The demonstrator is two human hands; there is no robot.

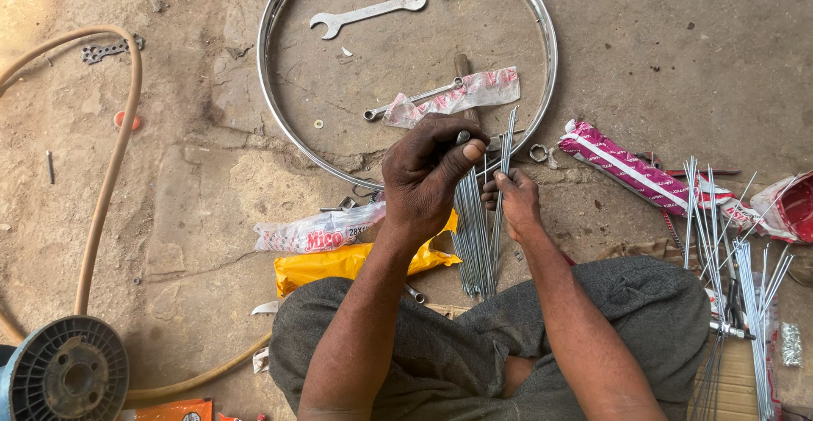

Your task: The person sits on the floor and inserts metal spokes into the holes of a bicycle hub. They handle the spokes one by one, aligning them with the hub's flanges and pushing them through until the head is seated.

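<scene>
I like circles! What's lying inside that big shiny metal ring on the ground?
Inside the rim: a wrench, a thinner spanner, a clear plastic wrapper and a small washer. The left hand hides the part nearest the person.

Lying on the floor near centre: a clear plastic packet with red print [318, 233], and just nearer, a crumpled yellow bag [339, 264]. Resting farther off, inside the rim: a clear packet with pink-red print [461, 96]. Stretching out to the right: a long magenta-and-white striped packet [622, 165]. Showing at the far right edge: a red-and-white wrapper [792, 205]. Peeking in at the near left: an orange packet [174, 410].
</scene>
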